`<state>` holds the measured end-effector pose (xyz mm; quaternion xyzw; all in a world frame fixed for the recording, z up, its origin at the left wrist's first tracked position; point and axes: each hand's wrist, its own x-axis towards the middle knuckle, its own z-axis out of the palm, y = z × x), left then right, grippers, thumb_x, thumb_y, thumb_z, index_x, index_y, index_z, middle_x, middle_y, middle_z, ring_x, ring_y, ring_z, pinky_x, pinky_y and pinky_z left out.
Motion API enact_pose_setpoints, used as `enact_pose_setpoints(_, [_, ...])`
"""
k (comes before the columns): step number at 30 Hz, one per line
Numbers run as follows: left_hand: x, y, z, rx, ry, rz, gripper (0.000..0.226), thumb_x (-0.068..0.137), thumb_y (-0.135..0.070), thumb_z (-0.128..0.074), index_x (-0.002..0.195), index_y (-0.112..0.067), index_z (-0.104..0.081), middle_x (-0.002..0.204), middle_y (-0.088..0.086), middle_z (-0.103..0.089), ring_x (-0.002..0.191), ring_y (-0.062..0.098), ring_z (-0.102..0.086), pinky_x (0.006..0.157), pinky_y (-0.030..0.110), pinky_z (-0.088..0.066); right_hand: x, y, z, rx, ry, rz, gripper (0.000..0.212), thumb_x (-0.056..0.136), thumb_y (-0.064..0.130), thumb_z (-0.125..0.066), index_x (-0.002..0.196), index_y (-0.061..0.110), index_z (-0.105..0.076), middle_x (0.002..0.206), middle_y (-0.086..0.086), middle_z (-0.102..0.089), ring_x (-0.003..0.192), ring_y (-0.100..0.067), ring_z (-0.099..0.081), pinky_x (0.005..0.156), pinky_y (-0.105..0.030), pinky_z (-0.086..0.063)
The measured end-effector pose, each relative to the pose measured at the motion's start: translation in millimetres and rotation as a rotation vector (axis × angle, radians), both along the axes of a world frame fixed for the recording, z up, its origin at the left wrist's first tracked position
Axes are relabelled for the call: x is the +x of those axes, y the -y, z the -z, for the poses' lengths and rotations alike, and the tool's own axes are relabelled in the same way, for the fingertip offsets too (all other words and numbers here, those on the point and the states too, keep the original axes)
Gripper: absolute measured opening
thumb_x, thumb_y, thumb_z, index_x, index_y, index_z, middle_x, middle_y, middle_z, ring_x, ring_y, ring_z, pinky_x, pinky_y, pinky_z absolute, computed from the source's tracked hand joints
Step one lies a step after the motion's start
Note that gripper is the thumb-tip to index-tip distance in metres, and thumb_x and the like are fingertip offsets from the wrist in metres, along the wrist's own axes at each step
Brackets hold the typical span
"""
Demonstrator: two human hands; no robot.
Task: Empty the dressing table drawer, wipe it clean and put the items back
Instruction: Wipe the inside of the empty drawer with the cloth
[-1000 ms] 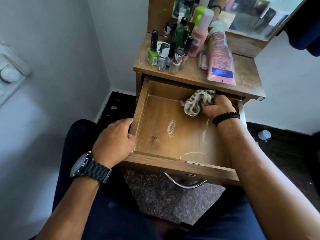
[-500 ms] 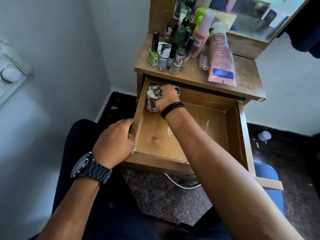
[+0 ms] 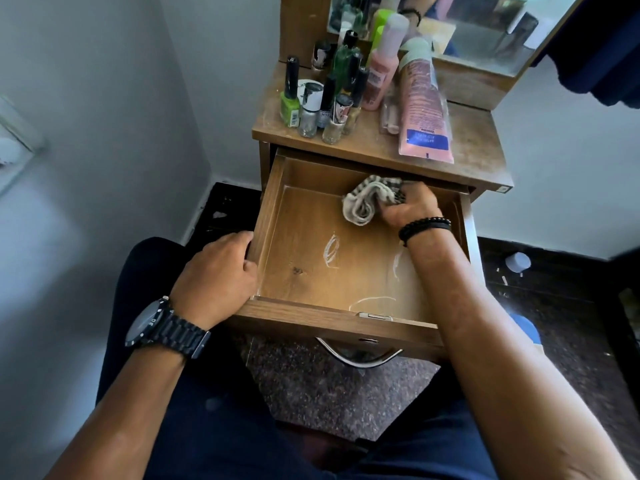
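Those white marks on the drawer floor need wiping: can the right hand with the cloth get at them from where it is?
Probably yes. The right hand grips the cloth at the back of the drawer, and nothing lies between it and the white marks. The left hand holds only the side wall.

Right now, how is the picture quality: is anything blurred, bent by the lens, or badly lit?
Head view: wide-angle lens bends the walls and the dressing table edges; the drawer floor is brightly lit near its front, the dark floor in shade; the right hand and cloth look slightly soft; the mirror reflection is hazy.
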<state>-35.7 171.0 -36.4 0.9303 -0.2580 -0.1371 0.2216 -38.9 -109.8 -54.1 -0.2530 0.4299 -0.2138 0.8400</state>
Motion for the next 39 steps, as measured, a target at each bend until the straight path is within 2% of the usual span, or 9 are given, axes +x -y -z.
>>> enact_pose_setpoints(3, [0, 2, 0, -0.009, 0.028, 0.024, 0.051, 0.091, -0.014, -0.041, 0.141, -0.016, -0.032, 0.143, 0.002, -0.04, 0.12, 0.022, -0.049, 0.093, 0.038, -0.044, -25, 22, -9, -0.035, 0.022, 0.052, 0.025, 0.095, 0.007, -0.034, 0.075, 0.006, -0.049, 0.074, -0.01, -0.051, 0.056, -0.022, -0.055, 0.037, -0.025, -0.051])
enact_pose_setpoints(6, [-1, 3, -1, -0.043, 0.11, 0.137, 0.057, 0.09, -0.011, -0.043, 0.144, -0.018, -0.025, 0.146, 0.0, -0.031, 0.122, 0.017, -0.044, 0.088, 0.032, -0.047, -46, 32, -6, -0.058, -0.061, 0.105, 0.019, 0.072, -0.008, -0.036, 0.073, 0.01, -0.042, 0.07, -0.012, -0.045, 0.042, -0.023, -0.054, 0.038, -0.032, -0.05])
enact_pose_setpoints(9, [2, 9, -3, -0.033, 0.205, 0.257, 0.059, 0.089, -0.006, -0.046, 0.144, -0.019, -0.026, 0.148, 0.0, -0.026, 0.134, 0.016, -0.03, 0.105, 0.03, -0.037, -46, 21, -9, -0.112, -0.185, 0.166, 0.022, 0.081, -0.008, -0.036, 0.073, 0.011, -0.041, 0.067, -0.014, -0.047, 0.035, -0.023, -0.054, 0.044, -0.038, -0.051])
enact_pose_setpoints(14, [-10, 36, -12, -0.045, 0.159, 0.378, 0.054, 0.095, -0.036, -0.041, 0.144, -0.023, -0.023, 0.147, -0.004, -0.028, 0.132, 0.011, -0.031, 0.106, 0.024, -0.03, -16, -26, -13, -0.143, -0.238, 0.139, 0.017, 0.084, -0.009, -0.05, 0.091, 0.006, -0.055, 0.099, -0.021, -0.064, 0.082, -0.036, -0.066, 0.074, -0.057, -0.053])
enact_pose_setpoints(19, [-21, 50, -13, 0.05, -0.034, 0.44, 0.057, 0.094, -0.05, -0.029, 0.144, -0.024, -0.018, 0.15, -0.003, -0.023, 0.131, 0.014, -0.036, 0.099, 0.028, -0.038, 0, -57, -21, -0.208, -0.206, -0.042, 0.044, 0.087, -0.011, -0.05, 0.126, 0.005, -0.041, 0.11, -0.022, -0.057, 0.075, -0.032, -0.061, 0.038, -0.035, -0.049])
enact_pose_setpoints(23, [-21, 45, -14, 0.115, -0.072, 0.477, 0.054, 0.095, -0.048, -0.03, 0.144, -0.026, -0.021, 0.15, -0.006, -0.027, 0.13, 0.011, -0.038, 0.097, 0.028, -0.042, -22, -38, -17, -0.342, -0.211, 0.013, 0.033, 0.084, -0.011, -0.053, 0.114, 0.005, -0.05, 0.107, -0.017, -0.062, 0.092, -0.03, -0.064, 0.071, -0.043, -0.057])
enact_pose_setpoints(27, [-22, 57, -14, 0.137, -0.108, 0.477, 0.049, 0.094, -0.051, -0.034, 0.135, -0.025, -0.037, 0.142, -0.006, -0.041, 0.122, 0.012, -0.046, 0.093, 0.034, -0.046, -69, 4, -7, -0.799, -0.363, -0.126, 0.034, 0.067, 0.0, -0.065, 0.098, 0.014, -0.063, 0.097, -0.012, -0.069, 0.09, -0.029, -0.068, 0.081, -0.052, -0.056])
enact_pose_setpoints(31, [-31, 76, -9, 0.129, -0.036, 0.451, 0.05, 0.091, -0.058, -0.029, 0.11, -0.019, -0.055, 0.11, -0.001, -0.06, 0.093, 0.015, -0.06, 0.075, 0.033, -0.053, -104, 26, -20, -1.388, -0.689, -0.319, 0.028, 0.068, 0.0, -0.066, 0.086, 0.021, -0.06, 0.096, -0.007, -0.065, 0.091, -0.024, -0.061, 0.083, -0.033, -0.05])
enact_pose_setpoints(39, [-36, 70, -3, 0.095, -0.126, 0.426, 0.047, 0.095, -0.052, -0.028, 0.106, -0.017, -0.056, 0.103, -0.001, -0.059, 0.087, 0.014, -0.059, 0.075, 0.032, -0.051, -110, 54, -19, -2.782, -0.457, -1.077, 0.023, 0.074, 0.001, -0.072, 0.097, -0.001, -0.068, 0.102, -0.019, -0.068, 0.099, -0.035, -0.066, 0.076, -0.042, -0.057])
